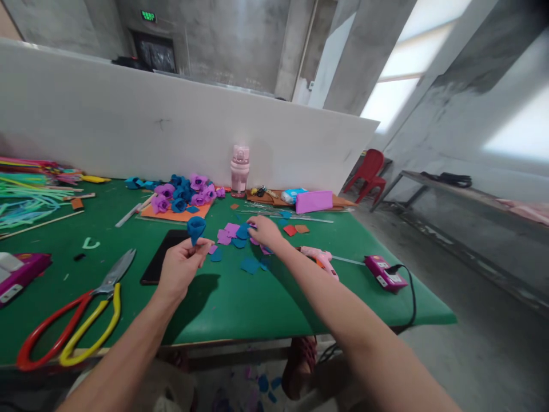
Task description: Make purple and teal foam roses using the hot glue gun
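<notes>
Forearms nearest the lens, both bare, reaching fwd over the bench (223, 309), green-topped; left hand (180, 269) raised just above the surface, fingers pinched shut on a blue rolled foam piece (196, 228), cone-shaped, wide end up; right hand (265, 230) further out, palm down, fingertips closed onto a blue foam petal (242, 232) at the edge of a loose scatter of cut petals (234, 243), purple and blue, lying flat on the bench; grip on that petal partly hidden by the fingers, lifted or not: cannot tell.

Left of the left arm: lrg scissors (77, 320), red and yellow handles, blades pointing away, flat on the bench; black phone (165, 254) just beyond the left hand, face up. Right of the right arm: glue gun (319, 260), pink/orange, lying on its side, near a pink box (381, 273) w/ black cable at the bench's right edge.

Far side: cluster of finished foam flowers (184, 193), purple and blue, on an orange sheet (175, 213); pink bottle (239, 169) upright against the white partition (150, 126); bundle of coloured sticks (26, 194) at far left. Red chair (369, 171) on the floor beyond the bench.
</notes>
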The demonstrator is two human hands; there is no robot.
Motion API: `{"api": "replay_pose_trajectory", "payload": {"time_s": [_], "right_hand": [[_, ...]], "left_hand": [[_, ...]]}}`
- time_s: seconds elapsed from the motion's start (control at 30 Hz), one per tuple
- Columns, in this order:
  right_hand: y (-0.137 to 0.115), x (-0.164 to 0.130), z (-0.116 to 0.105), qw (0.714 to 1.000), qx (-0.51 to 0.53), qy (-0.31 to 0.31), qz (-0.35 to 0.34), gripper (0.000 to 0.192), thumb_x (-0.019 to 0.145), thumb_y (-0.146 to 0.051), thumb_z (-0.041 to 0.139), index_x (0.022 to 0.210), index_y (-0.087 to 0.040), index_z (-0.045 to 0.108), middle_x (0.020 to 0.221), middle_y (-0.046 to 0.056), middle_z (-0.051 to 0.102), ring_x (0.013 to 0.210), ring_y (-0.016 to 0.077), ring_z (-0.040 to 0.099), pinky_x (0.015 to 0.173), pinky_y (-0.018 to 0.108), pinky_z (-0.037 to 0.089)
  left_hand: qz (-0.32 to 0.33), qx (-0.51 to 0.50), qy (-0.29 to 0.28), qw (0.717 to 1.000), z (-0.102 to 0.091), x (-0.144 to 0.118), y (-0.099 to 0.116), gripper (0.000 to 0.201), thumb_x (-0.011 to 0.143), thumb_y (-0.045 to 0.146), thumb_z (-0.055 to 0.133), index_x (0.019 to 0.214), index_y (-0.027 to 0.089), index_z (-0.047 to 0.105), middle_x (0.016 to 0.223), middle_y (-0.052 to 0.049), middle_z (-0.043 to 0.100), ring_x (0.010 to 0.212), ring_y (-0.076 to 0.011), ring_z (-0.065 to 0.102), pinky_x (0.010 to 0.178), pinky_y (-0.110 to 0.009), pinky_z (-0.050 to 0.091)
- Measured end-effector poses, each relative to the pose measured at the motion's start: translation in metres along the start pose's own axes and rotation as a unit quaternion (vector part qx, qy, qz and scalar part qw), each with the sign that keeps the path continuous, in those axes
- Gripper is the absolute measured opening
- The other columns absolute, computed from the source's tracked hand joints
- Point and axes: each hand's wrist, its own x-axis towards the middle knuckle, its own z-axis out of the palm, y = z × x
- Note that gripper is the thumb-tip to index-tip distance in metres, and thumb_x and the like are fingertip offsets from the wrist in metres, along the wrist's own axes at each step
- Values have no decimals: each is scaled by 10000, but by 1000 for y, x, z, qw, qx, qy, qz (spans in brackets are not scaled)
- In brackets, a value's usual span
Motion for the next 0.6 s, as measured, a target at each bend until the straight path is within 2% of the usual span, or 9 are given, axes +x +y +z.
{"api": "replay_pose_trajectory", "payload": {"time_s": [0.1, 0.17, 0.23, 0.33, 0.43, 0.53, 0.6], "right_hand": [[-32, 1, 21, 992, 14, -42, -116, 426, 800, -458, 540, 1169, -246, 568, 1120, 71, 605, 1027, 210, 542, 851, 301, 410], [-45, 0, 28, 986, 2, -62, -152, 504, 764, -534, 555, 1190, -265, 548, 1141, 76, 585, 1039, 233, 532, 852, 332, 408], [-48, -1, 30, 983, -20, -77, -168, 489, 760, -526, 559, 1174, -265, 557, 1136, 81, 583, 1043, 246, 530, 849, 348, 407], [-38, -4, 26, 977, -50, -91, -187, 364, 800, -364, 538, 1145, -257, 581, 1110, 80, 603, 1029, 240, 546, 827, 336, 417], [-20, -9, 19, 968, -45, -101, -223, 360, 773, -193, 526, 1119, -237, 613, 1096, 69, 631, 1000, 212, 568, 832, 306, 414], [-1, -15, 7, 957, -2, -108, -271, 310, 753, -159, 545, 1039, -198, 658, 1045, 61, 663, 974, 184, 580, 870, 288, 397], [10, -17, -5, 959, 45, -66, -271, 260, 771, -213, 563, 1007, -185, 666, 1035, 57, 668, 981, 173, 575, 883, 281, 391]], "left_hand": [[4, 17, -3, 1000, 2, 1, -3, 202, 688, 333, 643, 763, 146, 654, 438, 62, 396, 414, -62, 322, 407, -194, 217], [6, 20, -4, 1000, 3, 1, -4, 190, 691, 324, 639, 754, 145, 649, 437, 60, 400, 413, -62, 326, 408, -193, 223], [6, 20, -5, 1000, 5, 1, -4, 181, 691, 317, 640, 751, 146, 644, 435, 61, 403, 412, -63, 330, 406, -193, 228], [5, 21, -13, 1000, 7, 1, -3, 187, 690, 318, 643, 761, 146, 647, 434, 60, 407, 411, -65, 334, 406, -194, 231], [5, 14, -17, 1000, 6, 1, -3, 210, 684, 333, 650, 773, 143, 652, 440, 58, 411, 412, -65, 337, 407, -195, 230], [5, 9, -12, 1000, 4, 1, -5, 228, 680, 350, 654, 777, 143, 653, 441, 61, 400, 408, -63, 325, 404, -196, 220], [3, 9, -7, 1000, 2, 2, -5, 237, 675, 355, 657, 779, 142, 652, 441, 64, 391, 407, -62, 320, 403, -196, 216]]}}
